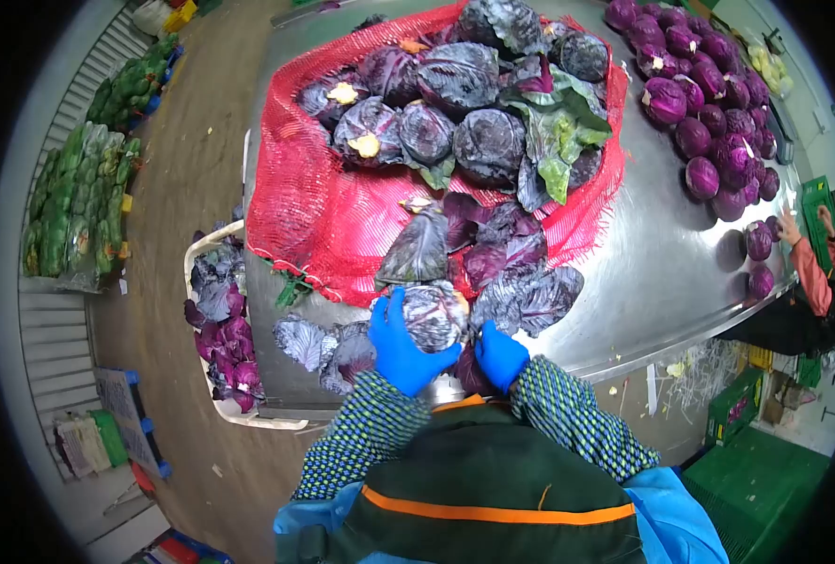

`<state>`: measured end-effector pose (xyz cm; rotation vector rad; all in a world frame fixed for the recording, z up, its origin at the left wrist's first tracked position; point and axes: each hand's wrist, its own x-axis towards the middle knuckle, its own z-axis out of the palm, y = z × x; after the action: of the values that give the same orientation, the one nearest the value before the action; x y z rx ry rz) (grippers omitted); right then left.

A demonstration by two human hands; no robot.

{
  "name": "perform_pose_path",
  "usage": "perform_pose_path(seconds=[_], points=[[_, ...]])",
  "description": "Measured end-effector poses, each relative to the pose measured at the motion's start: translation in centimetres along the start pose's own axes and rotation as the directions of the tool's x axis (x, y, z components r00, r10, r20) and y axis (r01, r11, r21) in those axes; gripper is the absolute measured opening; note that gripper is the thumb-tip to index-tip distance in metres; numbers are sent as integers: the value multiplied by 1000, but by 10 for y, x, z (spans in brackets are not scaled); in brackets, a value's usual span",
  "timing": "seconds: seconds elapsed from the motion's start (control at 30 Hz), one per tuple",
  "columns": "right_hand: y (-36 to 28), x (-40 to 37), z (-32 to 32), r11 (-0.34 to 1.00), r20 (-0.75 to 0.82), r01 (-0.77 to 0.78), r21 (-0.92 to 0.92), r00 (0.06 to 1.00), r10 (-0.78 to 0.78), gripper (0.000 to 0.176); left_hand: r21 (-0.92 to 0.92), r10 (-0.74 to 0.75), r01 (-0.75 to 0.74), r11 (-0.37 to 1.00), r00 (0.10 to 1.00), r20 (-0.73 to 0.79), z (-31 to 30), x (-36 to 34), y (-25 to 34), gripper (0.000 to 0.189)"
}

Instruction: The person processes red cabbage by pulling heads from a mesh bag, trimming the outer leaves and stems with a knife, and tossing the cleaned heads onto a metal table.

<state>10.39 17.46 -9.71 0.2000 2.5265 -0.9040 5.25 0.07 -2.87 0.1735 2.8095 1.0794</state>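
Observation:
At the table's near edge, my left hand [403, 350], in a blue glove, grips a red cabbage [433, 316] from its left side, fingers and thumb spread round it. Close by on the right, my right hand [501, 357], also blue-gloved, is closed; what its fingers hold is hidden. A dark purple leaf [470, 372] lies between the hands. Loose outer leaves [528, 299] are spread to the right of the cabbage, and more leaves [328, 350] lie to the left. Beyond, untrimmed red cabbages [489, 145] are heaped on an open red mesh sack [295, 202].
Shiny peeled cabbages [709, 103] pile up on the right of the metal table [643, 273]. A white-rimmed bin [212, 282] of leaves stands at left. Another person's hand [788, 228] is at the far right, beside a green crate [817, 211].

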Motion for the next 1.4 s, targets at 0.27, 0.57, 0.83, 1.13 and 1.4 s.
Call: perform_pose_path(seconds=[0.27, 0.57, 0.83, 1.13, 1.4], points=[[-59, -38, -82, 479, -108, 10, 878, 978, 178, 36, -870, 247, 52, 490, 949, 195, -38, 0, -14, 94], [-14, -19, -41, 778, -249, 126, 615, 968, 40, 59, 51, 277, -272, 961, 946, -166, -93, 16, -9, 48], [-29, -31, -82, 950, -220, 280, 136, 944, -247, 44, -260, 194, -173, 950, 979, 55, 31, 1, 11, 97], [-9, 22, -93, 860, -228, 291, 420, 951, -210, 46, 77, 426, -441, 894, 891, 160, -4, -27, 23, 77], [-35, -12, -131, 720, -308, 254, 646, 949, -59, 43, 134, 365, -458, 879, 826, 430, -2, -8, 30, 86]])
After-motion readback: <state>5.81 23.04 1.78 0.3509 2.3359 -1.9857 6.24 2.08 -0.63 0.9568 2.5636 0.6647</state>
